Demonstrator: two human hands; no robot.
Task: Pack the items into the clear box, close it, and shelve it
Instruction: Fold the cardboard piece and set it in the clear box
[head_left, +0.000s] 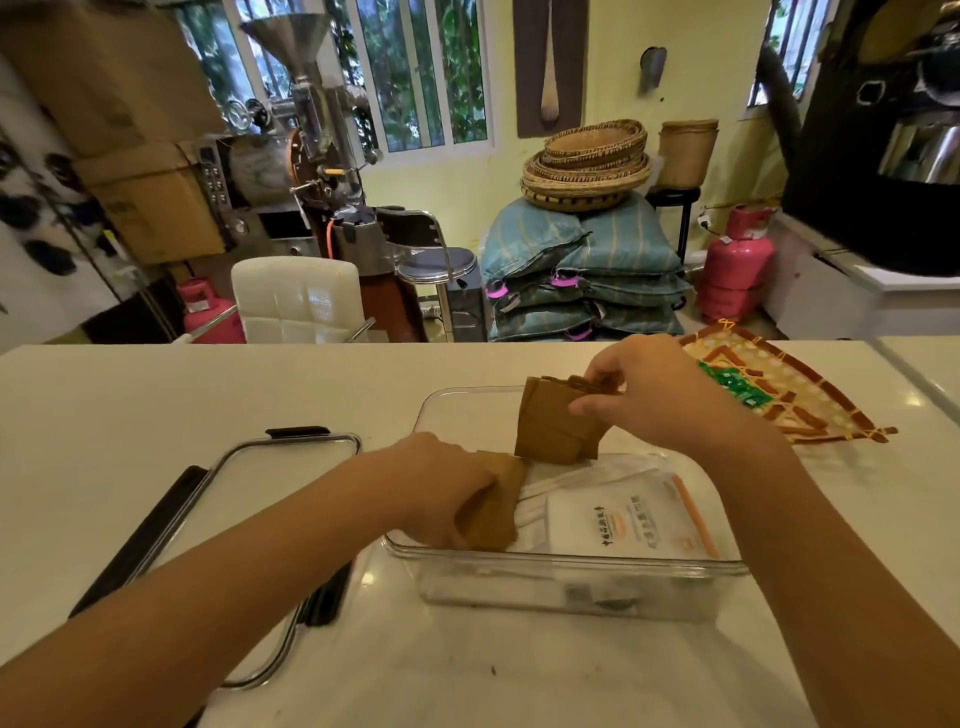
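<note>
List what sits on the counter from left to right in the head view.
Lid → left hand gripping brown packets → clear box → right hand holding a brown stack → patterned fan.

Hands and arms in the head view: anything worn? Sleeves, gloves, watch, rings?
Nothing worn that shows. The left hand and the right hand are bare, with no gloves. Both forearms are bare to the frame edge, with no sleeves, watch or bands. No rings on the visible fingers.
</note>
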